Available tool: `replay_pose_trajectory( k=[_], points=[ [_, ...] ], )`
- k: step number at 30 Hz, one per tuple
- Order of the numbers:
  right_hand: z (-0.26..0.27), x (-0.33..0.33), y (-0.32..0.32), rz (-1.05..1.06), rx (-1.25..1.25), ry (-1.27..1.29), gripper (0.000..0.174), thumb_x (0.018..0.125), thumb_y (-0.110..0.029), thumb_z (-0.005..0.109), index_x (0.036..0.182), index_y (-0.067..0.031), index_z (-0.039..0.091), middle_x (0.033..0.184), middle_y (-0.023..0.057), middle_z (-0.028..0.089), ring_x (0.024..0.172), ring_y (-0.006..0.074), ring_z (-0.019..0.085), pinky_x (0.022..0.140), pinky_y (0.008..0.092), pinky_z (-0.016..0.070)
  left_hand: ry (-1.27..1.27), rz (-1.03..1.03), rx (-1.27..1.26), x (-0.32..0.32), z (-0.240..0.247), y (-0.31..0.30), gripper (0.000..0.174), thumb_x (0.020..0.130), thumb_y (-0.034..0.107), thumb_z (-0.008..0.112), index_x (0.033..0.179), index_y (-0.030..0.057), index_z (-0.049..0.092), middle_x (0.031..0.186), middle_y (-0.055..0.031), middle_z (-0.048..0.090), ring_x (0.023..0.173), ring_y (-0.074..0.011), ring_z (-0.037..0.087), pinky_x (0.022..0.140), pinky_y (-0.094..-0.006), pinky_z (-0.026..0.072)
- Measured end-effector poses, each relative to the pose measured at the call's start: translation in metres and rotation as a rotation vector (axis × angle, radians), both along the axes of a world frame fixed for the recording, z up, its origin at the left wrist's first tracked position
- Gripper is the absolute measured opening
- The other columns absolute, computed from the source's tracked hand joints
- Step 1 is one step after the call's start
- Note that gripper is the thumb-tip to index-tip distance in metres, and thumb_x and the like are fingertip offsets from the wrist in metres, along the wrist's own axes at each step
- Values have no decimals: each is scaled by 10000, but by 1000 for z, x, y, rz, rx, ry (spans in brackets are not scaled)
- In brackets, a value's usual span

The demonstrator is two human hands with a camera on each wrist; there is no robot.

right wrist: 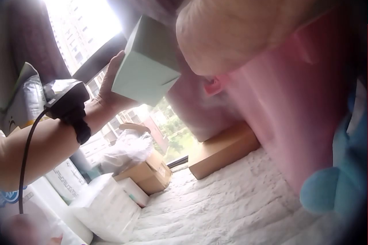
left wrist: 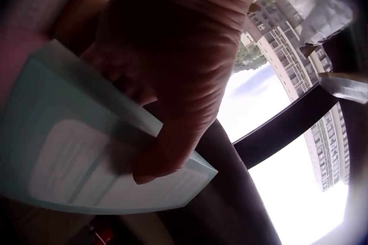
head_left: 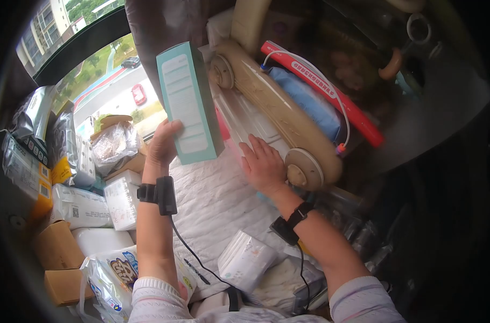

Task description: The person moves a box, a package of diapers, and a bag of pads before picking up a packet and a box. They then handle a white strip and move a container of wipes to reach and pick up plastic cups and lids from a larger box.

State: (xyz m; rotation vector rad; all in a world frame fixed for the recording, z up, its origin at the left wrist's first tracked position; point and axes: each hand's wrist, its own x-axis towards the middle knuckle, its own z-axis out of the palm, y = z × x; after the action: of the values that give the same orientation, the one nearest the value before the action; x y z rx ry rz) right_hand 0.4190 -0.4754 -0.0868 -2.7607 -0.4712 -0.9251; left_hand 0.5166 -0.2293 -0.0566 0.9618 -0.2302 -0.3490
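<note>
My left hand (head_left: 163, 141) grips a tall mint-green box (head_left: 187, 102) with a white printed panel, raised in front of me beside the window. In the left wrist view the thumb (left wrist: 164, 153) presses over the box's printed face, and the other fingers are mostly hidden behind it. My right hand (head_left: 265, 166) lies with extended fingers over a clear plastic surface, close to a beige plastic bar (head_left: 272, 102) with round knobs. Under that hand, the right wrist view shows a large pink plastic item (right wrist: 287, 101), with a light-blue soft thing (right wrist: 322, 190) beside it.
A white quilted cover (head_left: 202, 199) lies below, with a white soft pack (head_left: 246, 260) on it. Packs, cartons and a diaper bag (head_left: 113, 274) crowd the left. A long red box (head_left: 323, 89) and a blue pouch (head_left: 304, 102) lie behind the beige bar.
</note>
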Motion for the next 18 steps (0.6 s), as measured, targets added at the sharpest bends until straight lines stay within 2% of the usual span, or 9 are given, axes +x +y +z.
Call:
replay_pose_trajectory(
  k=[3,9,11,13,15,17,18],
  points=[
    [1,-1,0,13,16,5,322,804,-180,574,1116,-103,560,1191,132,535,1083,282,520,858,387,430,26,62,-77,-11,12,-24,608,770,324,647,1220,-42,465,1104,-136,571,991,-219,572,866,-323,461],
    [5,-2,-2,60,49,24,361,811,-155,549,1160,-88,481,1184,121,487,1042,290,505,830,400,424,14,117,-110,-25,43,-55,617,790,347,616,1237,-41,445,1108,-144,561,996,-226,569,871,-323,457],
    [10,-3,0,44,59,128,356,810,-151,546,1154,-86,486,1188,122,486,1046,290,499,851,401,412,2,142,-102,-27,47,-61,623,797,352,603,1247,-45,433,1128,-156,547,1017,-232,558,881,-325,452],
    [12,-5,0,44,73,144,335,811,-143,540,1138,-83,501,1182,124,491,1039,293,501,865,402,403,50,150,-144,-30,48,-65,618,812,352,626,1224,-59,416,1062,-170,582,942,-215,617,823,-304,515],
    [14,-6,0,53,74,148,348,814,-147,541,1152,-79,497,1189,123,491,1052,285,500,863,400,405,47,147,-145,-35,49,-66,635,803,358,636,1230,-54,412,1075,-167,578,955,-218,612,834,-308,511],
    [14,-6,0,55,78,127,362,814,-148,543,1164,-78,489,1194,123,488,1062,282,496,863,398,406,84,152,-104,-39,51,-65,612,819,324,571,1266,-58,402,1176,-178,521,1066,-253,538,912,-339,431],
    [13,-6,0,53,82,117,376,814,-149,546,1177,-76,481,1199,123,484,1072,278,493,862,397,407,82,156,-110,-42,53,-65,583,825,315,564,1252,-56,421,1155,-166,535,1057,-246,540,908,-337,431]
  ],
)
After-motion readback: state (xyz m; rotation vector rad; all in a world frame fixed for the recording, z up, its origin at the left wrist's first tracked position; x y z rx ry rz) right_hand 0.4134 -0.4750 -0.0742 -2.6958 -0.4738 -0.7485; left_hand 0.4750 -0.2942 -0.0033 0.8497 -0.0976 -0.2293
